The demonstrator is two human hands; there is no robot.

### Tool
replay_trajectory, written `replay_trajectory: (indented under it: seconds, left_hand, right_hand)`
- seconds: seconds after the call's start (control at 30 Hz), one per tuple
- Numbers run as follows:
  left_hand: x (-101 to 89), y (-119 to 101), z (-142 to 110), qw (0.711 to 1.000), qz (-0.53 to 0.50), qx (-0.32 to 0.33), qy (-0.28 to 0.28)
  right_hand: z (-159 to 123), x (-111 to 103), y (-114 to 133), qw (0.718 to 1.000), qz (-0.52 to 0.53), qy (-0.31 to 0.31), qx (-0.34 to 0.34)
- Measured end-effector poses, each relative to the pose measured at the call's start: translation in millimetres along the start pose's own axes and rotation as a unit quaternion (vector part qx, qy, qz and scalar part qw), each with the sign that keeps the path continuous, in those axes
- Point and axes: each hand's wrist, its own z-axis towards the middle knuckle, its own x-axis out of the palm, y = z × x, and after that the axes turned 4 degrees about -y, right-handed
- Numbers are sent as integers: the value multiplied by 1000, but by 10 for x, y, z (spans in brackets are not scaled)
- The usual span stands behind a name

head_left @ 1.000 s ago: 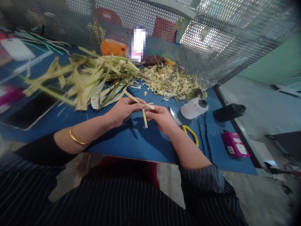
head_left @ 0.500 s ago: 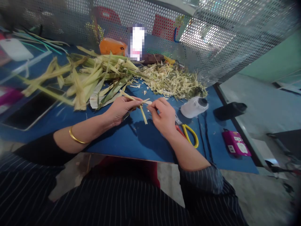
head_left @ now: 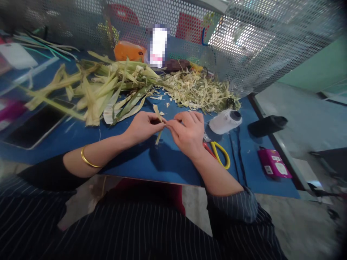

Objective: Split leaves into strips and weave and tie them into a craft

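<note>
My left hand [head_left: 142,127] is closed, with thumb and fingers pinching a pale corn husk strip [head_left: 157,112]. One end sticks up above the thumb, and a narrow end hangs below the fingers. My right hand [head_left: 188,133] is closed too; its fingertips meet those of my left hand at the folded husk. The exact spot between the fingertips is hidden. Behind my hands lie a heap of long corn husks [head_left: 93,92] and a pile of husk shreds [head_left: 197,90]. Scissors [head_left: 222,155] with yellow and red handles rest beside my right wrist.
A white thread cone [head_left: 223,122] lies right of my right hand, near black cords [head_left: 240,155]. Farther right are a black cylinder [head_left: 267,126] and a magenta pack [head_left: 275,164]. A dark phone [head_left: 35,126] lies left on the blue table [head_left: 173,169]. Perforated metal mesh [head_left: 189,39] stands behind.
My right hand has moved left, so the fingertips of both hands now meet. The husk strip has turned more upright, and its crossing pieces are now mostly covered by my fingers.
</note>
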Motion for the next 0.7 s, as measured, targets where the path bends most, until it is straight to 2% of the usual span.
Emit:
replay_trajectory:
  seconds: [0.1,0.17,0.2,0.27,0.33,0.4,0.43,0.47,0.53,0.63,0.7]
  left_hand:
    - [-27,-41,-8,997,19,1,76]
    - [-42,-102,-9,995,4,-7,100]
    - [-48,-136,-10,995,1,-11,99]
    - [-57,-194,-14,994,0,-17,108]
    - [-65,-229,-20,992,-8,-16,123]
    - [-72,-240,-26,991,-29,-5,127]
    - [-76,-239,-27,991,-39,4,124]
    - [-78,-234,-28,992,-47,13,117]
    - [-77,-213,-27,994,-52,22,94]
    - [-58,-151,-12,998,-54,8,32]
    - [-34,-96,6,997,-72,-1,-12]
  right_hand:
    - [35,-9,-38,990,110,21,89]
    - [55,-4,-71,960,207,37,183]
    - [62,0,-87,936,257,49,236]
    - [70,9,-112,865,359,88,339]
    - [67,22,-131,774,453,135,420]
    - [53,41,-145,693,524,164,467]
    - [45,52,-150,666,545,167,482]
    - [36,64,-152,652,555,163,491]
    - [20,88,-145,646,557,150,500]
    - [3,123,-100,667,541,130,496]
    - [-4,140,-58,692,517,117,490]
